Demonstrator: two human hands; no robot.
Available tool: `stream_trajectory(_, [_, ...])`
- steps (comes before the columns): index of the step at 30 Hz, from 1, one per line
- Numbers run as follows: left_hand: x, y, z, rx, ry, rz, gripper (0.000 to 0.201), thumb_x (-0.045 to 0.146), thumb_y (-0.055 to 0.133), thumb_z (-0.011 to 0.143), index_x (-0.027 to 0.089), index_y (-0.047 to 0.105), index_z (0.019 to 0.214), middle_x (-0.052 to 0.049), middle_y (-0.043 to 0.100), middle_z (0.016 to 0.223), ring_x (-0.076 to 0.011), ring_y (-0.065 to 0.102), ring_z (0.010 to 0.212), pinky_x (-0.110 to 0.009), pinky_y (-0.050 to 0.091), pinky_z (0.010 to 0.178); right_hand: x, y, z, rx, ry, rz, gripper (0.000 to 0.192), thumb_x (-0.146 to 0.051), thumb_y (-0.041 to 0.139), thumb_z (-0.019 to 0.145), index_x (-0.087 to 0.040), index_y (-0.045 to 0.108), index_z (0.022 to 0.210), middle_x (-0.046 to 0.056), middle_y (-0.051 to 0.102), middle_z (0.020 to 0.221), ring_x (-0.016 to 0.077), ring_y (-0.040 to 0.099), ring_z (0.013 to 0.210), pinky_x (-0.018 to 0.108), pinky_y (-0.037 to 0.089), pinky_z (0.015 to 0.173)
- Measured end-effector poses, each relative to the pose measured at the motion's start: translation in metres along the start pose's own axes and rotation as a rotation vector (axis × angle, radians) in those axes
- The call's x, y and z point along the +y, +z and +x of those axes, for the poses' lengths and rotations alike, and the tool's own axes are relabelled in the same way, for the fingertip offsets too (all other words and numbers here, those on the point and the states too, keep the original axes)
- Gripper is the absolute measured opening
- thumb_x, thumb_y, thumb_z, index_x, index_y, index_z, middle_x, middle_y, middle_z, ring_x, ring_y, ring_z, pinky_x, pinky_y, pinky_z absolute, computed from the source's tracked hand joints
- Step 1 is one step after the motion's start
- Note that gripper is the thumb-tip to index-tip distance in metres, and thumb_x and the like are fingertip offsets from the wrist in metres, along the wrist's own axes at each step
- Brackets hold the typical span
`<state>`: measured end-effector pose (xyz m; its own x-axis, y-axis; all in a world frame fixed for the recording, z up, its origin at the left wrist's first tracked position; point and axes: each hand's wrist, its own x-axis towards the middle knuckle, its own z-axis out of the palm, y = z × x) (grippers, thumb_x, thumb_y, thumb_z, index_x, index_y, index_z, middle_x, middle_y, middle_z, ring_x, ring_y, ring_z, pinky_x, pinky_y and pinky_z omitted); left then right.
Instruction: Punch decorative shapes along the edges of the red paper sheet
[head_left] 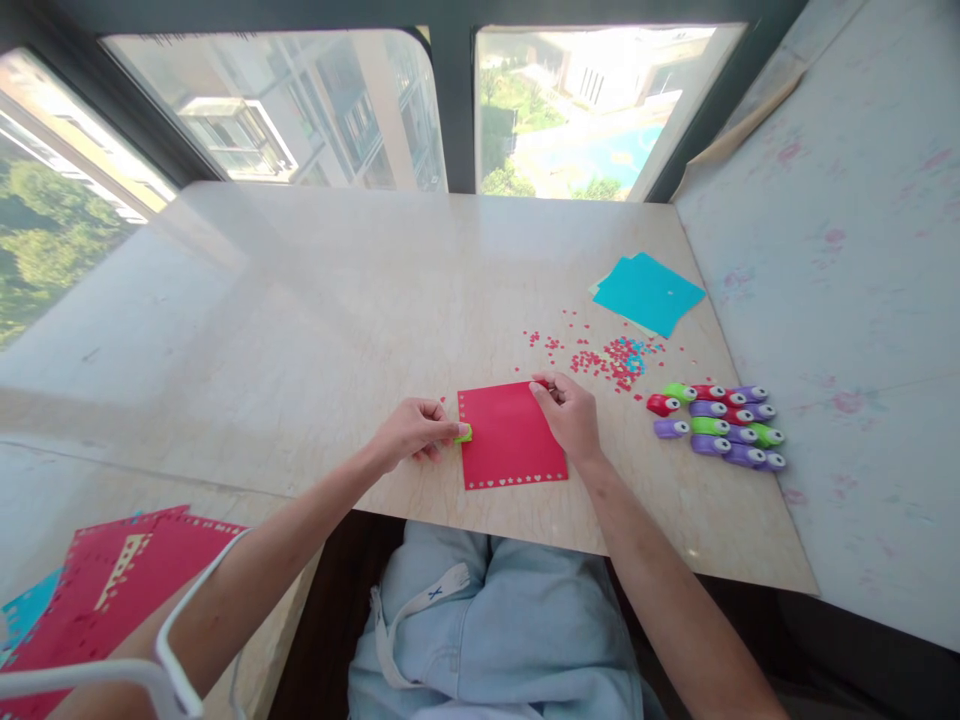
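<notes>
I see the red paper sheet flat near the table's front edge, its bottom and left borders already punched, top and right seemingly plain. My left hand pinches a green punch on the left edge; my right hand, fingers curled, pins the top-right corner.

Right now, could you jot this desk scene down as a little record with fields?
Surface: marble table by a window
Left hand: pinches a small green punch on the left edge of the red paper
Right hand: presses the red paper's upper right corner
Red paper: row of punched shapes along left and bottom edges
Right of it: cluster of punches, purple, green, red
Behind: scattered red confetti, blue sheets
Lower left: more red sheets
</notes>
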<state>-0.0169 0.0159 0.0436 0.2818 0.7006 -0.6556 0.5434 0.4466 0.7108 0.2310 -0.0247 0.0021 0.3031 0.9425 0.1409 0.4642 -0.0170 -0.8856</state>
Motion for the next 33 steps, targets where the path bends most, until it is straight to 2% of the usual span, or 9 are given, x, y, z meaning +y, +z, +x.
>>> stream_trajectory(9, [0.003, 0.007, -0.009, -0.003, -0.039, -0.134, 0.050, 0.052, 0.084, 0.057, 0.017, 0.050, 0.065, -0.005, 0.068, 0.067, -0.0149, 0.063, 0.050, -0.021, 0.044, 0.038, -0.001, 0.000, -0.001, -0.005, 0.006, -0.012, 0.031, -0.039, 0.056, 0.086, -0.016, 0.072, 0.097, 0.007, 0.072, 0.082, 0.0165, 0.060, 0.063, 0.029, 0.048, 0.065])
stream_trajectory(21, [0.003, 0.006, -0.008, -0.007, -0.050, -0.185, 0.050, 0.048, 0.088, 0.055, 0.016, 0.051, 0.065, -0.008, 0.070, 0.070, -0.0208, 0.070, 0.062, -0.022, 0.050, 0.042, 0.001, 0.000, 0.000, -0.001, 0.000, 0.004, 0.030, -0.040, 0.057, 0.085, -0.016, 0.072, 0.095, 0.007, 0.072, 0.082, 0.0169, 0.061, 0.064, 0.030, 0.049, 0.066])
stream_trajectory(33, [0.000, 0.005, -0.005, -0.016, -0.050, -0.207, 0.049, 0.047, 0.089, 0.055, 0.015, 0.053, 0.066, -0.008, 0.070, 0.068, -0.0202, 0.070, 0.063, -0.024, 0.055, 0.048, 0.002, 0.000, 0.000, -0.008, 0.009, 0.011, 0.033, -0.041, 0.058, 0.085, -0.014, 0.072, 0.097, 0.008, 0.072, 0.082, 0.0177, 0.062, 0.065, 0.030, 0.049, 0.066])
